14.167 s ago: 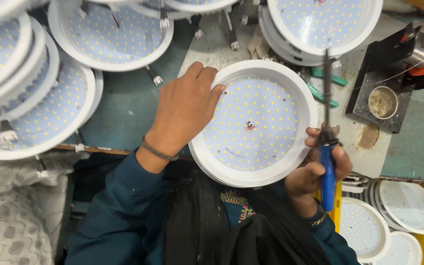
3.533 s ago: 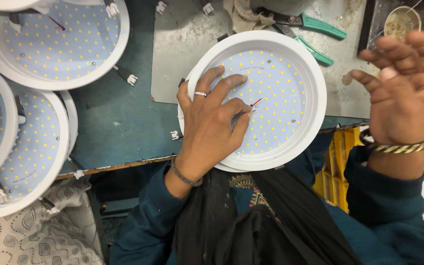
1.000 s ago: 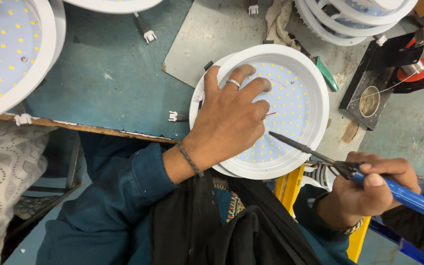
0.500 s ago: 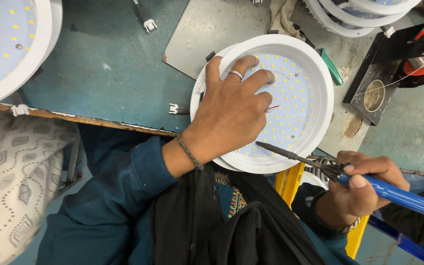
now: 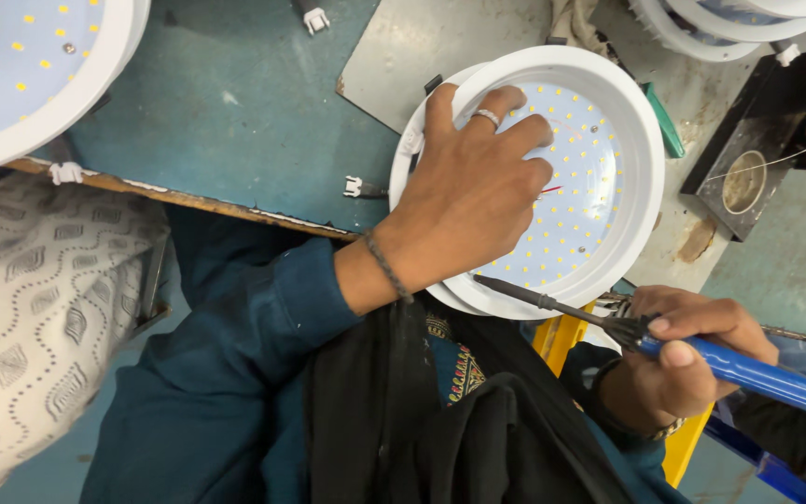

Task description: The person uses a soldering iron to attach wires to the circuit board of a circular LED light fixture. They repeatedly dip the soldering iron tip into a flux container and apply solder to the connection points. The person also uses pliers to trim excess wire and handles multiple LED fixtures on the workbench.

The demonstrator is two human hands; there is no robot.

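Left hand (image 5: 473, 201) pins LED panel (image 5: 599, 140) flat, right hand (image 5: 678, 359) grips soldering iron (image 5: 608, 322) near rim; soldering step, next: tip to red wire (image 5: 550, 189).

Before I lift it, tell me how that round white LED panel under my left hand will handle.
The round white LED panel looks like a thin, shallow dish, so probably light and stiff. Its smooth rim may slip. It overhangs the bench edge, so it could tip once the left hand lifts. The thin red wire looks fragile.
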